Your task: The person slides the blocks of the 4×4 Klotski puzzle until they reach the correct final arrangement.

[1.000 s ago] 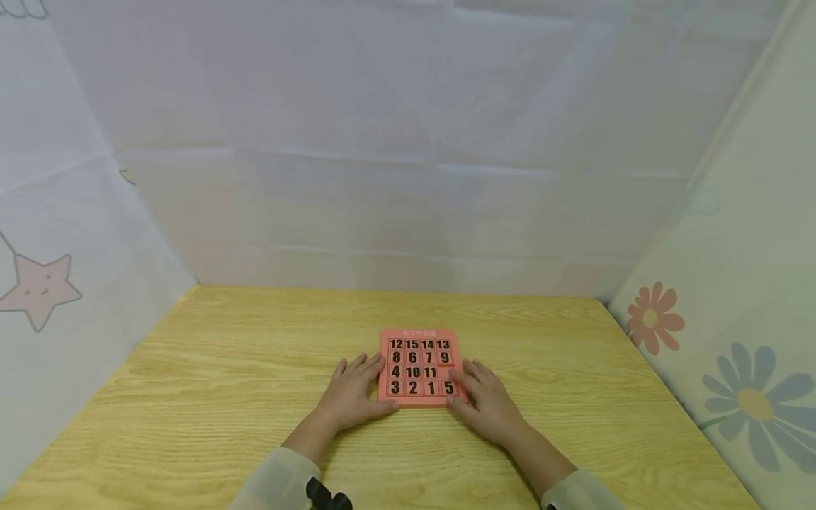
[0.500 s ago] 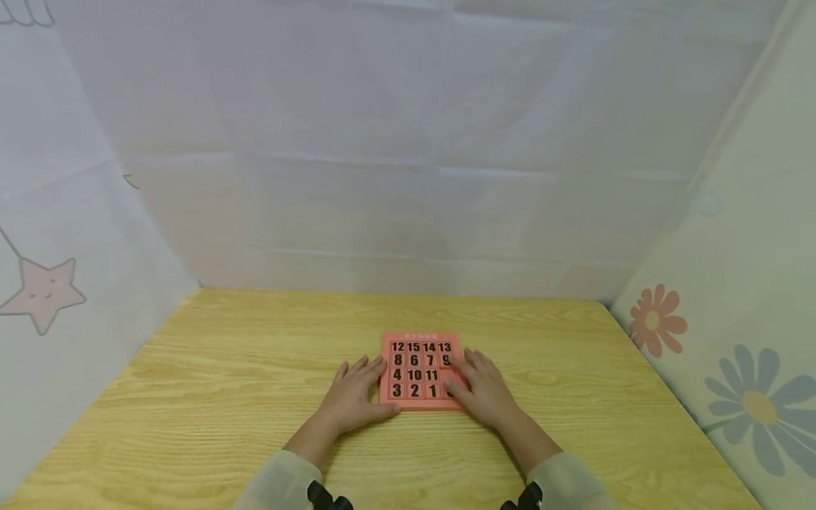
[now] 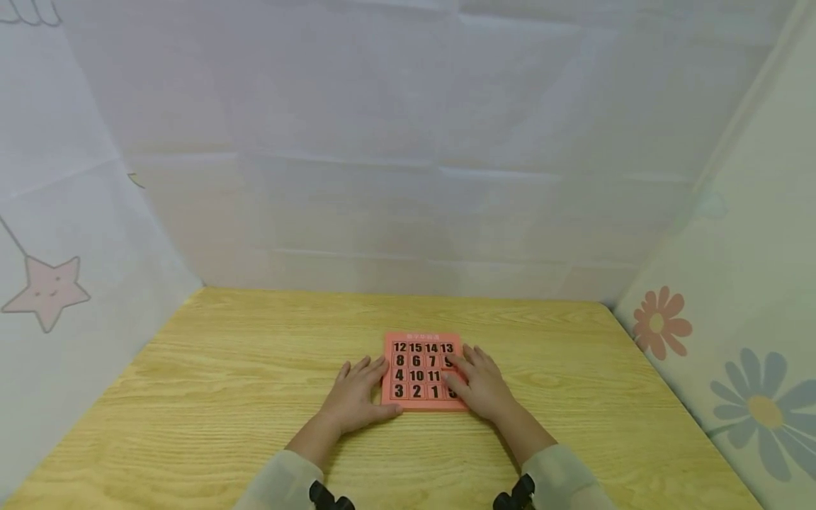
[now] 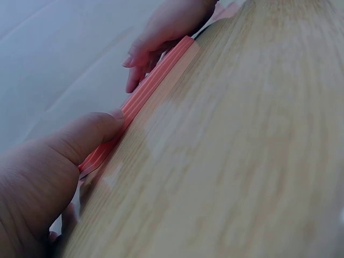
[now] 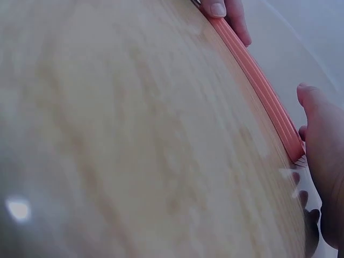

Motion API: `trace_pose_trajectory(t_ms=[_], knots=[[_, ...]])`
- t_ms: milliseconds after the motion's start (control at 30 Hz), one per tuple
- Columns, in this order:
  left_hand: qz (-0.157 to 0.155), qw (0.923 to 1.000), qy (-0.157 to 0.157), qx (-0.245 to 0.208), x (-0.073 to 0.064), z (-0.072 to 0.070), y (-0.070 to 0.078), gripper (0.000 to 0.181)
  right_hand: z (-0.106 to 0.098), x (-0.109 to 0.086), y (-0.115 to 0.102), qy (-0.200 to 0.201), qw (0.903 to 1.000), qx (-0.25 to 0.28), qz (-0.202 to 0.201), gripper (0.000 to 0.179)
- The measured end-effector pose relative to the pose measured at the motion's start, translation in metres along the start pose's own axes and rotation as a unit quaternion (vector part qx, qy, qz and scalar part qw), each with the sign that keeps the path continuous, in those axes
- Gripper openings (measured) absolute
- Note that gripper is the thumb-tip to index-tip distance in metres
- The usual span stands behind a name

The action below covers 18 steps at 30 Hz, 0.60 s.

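A pink number slide puzzle (image 3: pixel 423 406) lies flat on the wooden table, its tiles carrying black numerals. My left hand (image 3: pixel 350 401) holds its near left corner, fingertips along the left side and thumb against the front edge; the left wrist view shows that thumb (image 4: pixel 91 133) pressed to the ridged pink side. Over the right side reaches my right hand (image 3: pixel 489 391), its fingers over the right column and partly covering the tiles marked 9 and 5. The gap beside the 11 is hidden under this hand. In the right wrist view the right thumb (image 5: pixel 309 99) stands raised above the puzzle.
The wooden table (image 3: pixel 255 340) extends around the puzzle on all sides. White cloth walls (image 3: pixel 408 177) stand behind it and at both sides, printed with a star and flowers. Black straps (image 3: pixel 328 496) sit at both sleeve cuffs.
My right hand has shifted inward and slightly up over the right column; its thumb has left the front edge and now lies over the lower tiles. The left hand keeps its hold.
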<state>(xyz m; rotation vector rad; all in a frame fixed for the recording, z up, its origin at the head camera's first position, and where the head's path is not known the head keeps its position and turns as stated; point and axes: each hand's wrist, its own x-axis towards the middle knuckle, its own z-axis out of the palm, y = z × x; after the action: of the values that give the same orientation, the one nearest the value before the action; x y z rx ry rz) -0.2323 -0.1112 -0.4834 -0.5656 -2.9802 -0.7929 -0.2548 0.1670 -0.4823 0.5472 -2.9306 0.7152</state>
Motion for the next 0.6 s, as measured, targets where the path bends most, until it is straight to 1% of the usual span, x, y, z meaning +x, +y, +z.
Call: trace_pose_trajectory(t_ms=[233, 433, 600], knots=[[-0.003, 1.0, 0.002, 0.008, 0.002, 0.001, -0.003, 0.095, 0.001, -0.005, 0.0, -0.005, 1.0, -0.003, 0.007, 0.06], [-0.008, 1.0, 0.002, 0.003, 0.002, 0.001, -0.002, 0.095, 0.003, -0.01, -0.001, -0.001, 1.0, 0.001, -0.001, 0.062], [-0.006, 1.0, 0.003, 0.004, 0.002, 0.0, -0.002, 0.094, 0.002, -0.013, -0.002, -0.006, 1.0, 0.003, 0.001, 0.062]])
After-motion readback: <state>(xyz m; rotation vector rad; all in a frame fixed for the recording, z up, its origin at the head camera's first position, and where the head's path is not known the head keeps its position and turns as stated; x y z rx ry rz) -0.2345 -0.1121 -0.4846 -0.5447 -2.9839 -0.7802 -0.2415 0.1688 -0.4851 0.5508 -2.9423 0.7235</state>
